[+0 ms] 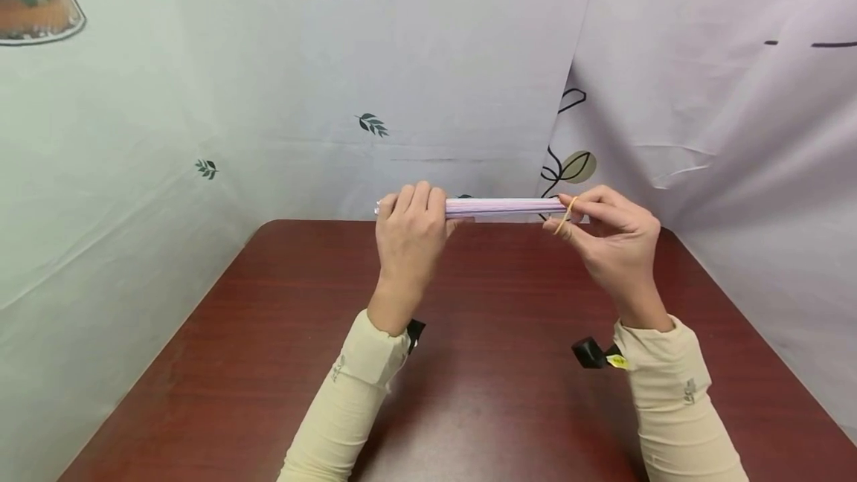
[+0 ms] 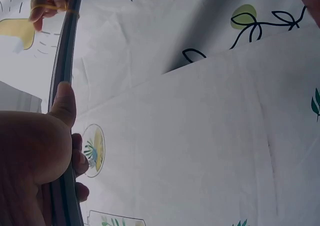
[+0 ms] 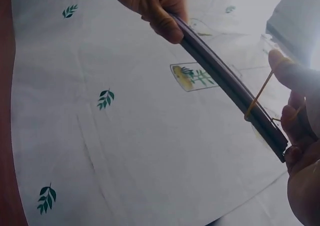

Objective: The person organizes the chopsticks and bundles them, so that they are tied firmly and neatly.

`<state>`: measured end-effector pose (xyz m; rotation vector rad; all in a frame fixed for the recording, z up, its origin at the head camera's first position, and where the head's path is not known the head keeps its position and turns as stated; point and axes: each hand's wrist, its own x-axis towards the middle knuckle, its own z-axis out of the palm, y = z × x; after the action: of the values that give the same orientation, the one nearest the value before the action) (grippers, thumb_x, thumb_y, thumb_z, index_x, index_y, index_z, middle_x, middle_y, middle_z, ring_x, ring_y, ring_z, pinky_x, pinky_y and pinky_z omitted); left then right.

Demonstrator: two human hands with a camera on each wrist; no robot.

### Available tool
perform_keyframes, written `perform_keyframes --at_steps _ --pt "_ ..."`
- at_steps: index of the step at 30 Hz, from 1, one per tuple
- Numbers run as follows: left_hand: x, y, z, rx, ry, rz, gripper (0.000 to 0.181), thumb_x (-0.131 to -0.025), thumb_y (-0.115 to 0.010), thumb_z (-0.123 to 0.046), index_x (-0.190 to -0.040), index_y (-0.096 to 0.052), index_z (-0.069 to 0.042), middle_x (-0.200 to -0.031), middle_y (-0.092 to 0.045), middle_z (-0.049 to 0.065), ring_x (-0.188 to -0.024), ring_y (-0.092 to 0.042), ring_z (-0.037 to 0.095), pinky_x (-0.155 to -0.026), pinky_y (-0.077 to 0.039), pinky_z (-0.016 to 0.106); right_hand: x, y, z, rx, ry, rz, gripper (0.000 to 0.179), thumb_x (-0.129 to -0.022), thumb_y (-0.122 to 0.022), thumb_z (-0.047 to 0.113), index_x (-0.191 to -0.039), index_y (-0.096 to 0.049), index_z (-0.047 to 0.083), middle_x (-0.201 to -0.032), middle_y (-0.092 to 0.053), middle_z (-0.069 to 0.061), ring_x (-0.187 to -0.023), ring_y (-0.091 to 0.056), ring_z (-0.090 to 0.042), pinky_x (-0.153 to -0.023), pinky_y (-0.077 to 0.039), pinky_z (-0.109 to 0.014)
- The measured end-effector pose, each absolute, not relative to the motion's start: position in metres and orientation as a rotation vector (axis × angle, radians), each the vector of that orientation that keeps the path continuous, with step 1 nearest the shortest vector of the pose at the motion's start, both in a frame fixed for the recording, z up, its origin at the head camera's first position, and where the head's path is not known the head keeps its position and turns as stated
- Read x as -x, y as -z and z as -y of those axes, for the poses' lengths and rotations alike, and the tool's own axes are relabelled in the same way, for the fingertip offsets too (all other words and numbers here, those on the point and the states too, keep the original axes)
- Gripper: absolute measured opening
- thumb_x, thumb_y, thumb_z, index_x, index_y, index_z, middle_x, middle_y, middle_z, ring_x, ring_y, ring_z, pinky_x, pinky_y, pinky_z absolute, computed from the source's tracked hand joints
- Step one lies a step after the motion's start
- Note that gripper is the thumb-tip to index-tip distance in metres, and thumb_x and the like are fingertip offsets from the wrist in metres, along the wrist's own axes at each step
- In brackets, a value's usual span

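A bundle of long, thin pale pink and lilac strips [image 1: 502,206] is held level above the far part of the table. My left hand [image 1: 411,225] wraps its fingers round the bundle's left part, the thumb lying along it in the left wrist view. At the other end, my right hand [image 1: 616,236] holds a yellow rubber band [image 1: 566,216] stretched between thumb and fingers. In the right wrist view the rubber band [image 3: 260,93] passes across the bundle [image 3: 225,76] near its end, and the right fingers are close to that end.
Below the hands lies a dark red-brown tabletop [image 1: 469,378]. White cloth [image 1: 455,80] with leaf and jar prints hangs behind and at both sides. A black wrist camera [image 1: 589,352] sticks out beside the right sleeve.
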<state>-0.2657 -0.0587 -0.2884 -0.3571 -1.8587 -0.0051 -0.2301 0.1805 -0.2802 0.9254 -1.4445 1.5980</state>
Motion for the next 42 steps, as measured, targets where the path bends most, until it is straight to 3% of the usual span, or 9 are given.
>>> perform_keyframes --at_steps 6,11,23,35,42 --pt "0.2638 0.2845 0.0609 0.32 0.033 1.887 0.052 -0.075 -0.073 -0.059 -0.078 -0.054 -0.01 -0.071 -0.05 0.003 -0.071 -0.052 0.02 -0.078 -0.042 0.035 0.2278 0.2773 -0.1784 -0.878 -1.544 1.497 0.041 -0.057 -0.073 -0.035 -0.095 -0.067 -0.022 -0.073 -0.062 -0.008 -0.063 -0.059 -0.01 -0.056 -0.05 -0.017" --pt "0.2635 0.2841 0.062 0.304 0.026 1.906 0.053 -0.073 -0.075 -0.058 -0.078 -0.054 -0.01 -0.072 -0.049 0.003 -0.072 -0.051 0.02 -0.08 -0.042 0.035 0.2295 0.2789 -0.1793 -0.811 -1.507 1.567 0.044 -0.06 -0.075 -0.031 -0.102 -0.07 -0.017 -0.073 -0.062 -0.004 -0.063 -0.055 -0.009 -0.053 -0.049 -0.016" --pt "0.2615 0.2826 0.063 0.29 0.065 1.903 0.05 -0.072 -0.08 -0.054 -0.082 -0.06 -0.009 -0.075 -0.055 0.004 -0.076 -0.054 0.021 -0.079 -0.04 0.036 0.2246 0.2766 -0.1764 -0.725 -1.706 1.56 0.051 -0.069 -0.075 -0.024 -0.118 -0.067 -0.01 -0.086 -0.069 -0.016 -0.073 -0.073 -0.016 -0.051 -0.055 -0.027" --pt "0.2621 0.2817 0.0631 0.263 0.079 1.908 0.051 -0.073 -0.077 -0.057 -0.084 -0.059 -0.01 -0.076 -0.054 0.004 -0.078 -0.054 0.022 -0.082 -0.039 0.037 0.2216 0.2711 -0.1751 -0.532 -1.892 1.468 0.043 -0.076 -0.074 -0.016 -0.118 -0.067 -0.009 -0.079 -0.069 -0.013 -0.065 -0.073 -0.019 -0.043 -0.053 -0.032" --pt "0.2631 0.2841 0.0628 0.297 0.091 1.873 0.051 -0.07 -0.082 -0.053 -0.081 -0.059 -0.009 -0.075 -0.054 0.004 -0.075 -0.053 0.021 -0.081 -0.039 0.038 0.2247 0.2728 -0.1773 -0.535 -1.917 1.441 0.03 -0.08 -0.073 -0.011 -0.109 -0.07 -0.01 -0.073 -0.069 -0.011 -0.056 -0.066 -0.014 -0.036 -0.045 -0.025"
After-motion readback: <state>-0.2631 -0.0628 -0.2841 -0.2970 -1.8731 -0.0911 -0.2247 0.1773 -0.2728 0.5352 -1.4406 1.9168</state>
